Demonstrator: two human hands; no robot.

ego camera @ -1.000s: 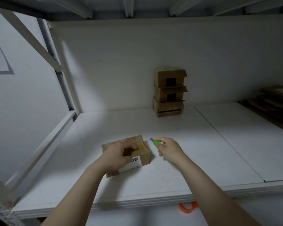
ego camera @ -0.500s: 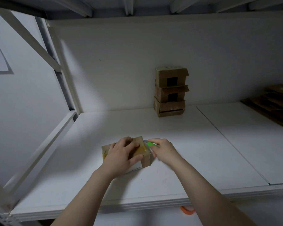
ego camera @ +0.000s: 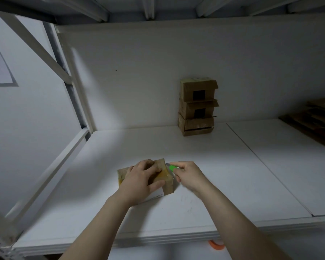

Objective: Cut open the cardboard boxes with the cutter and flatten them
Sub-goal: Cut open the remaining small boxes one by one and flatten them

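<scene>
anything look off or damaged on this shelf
The stack of three boxes at the back wall: the flaps of the upper two jut out crookedly, and the bottom box gapes along a dark slit. An orange object lies below the shelf, partly hidden. The box under the left hand shows no clear damage.

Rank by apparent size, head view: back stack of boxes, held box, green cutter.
Stack of boxes and held box: about alike, the held box nearer, partly under the left hand.
Smallest: green cutter, mostly inside the right hand.
</scene>
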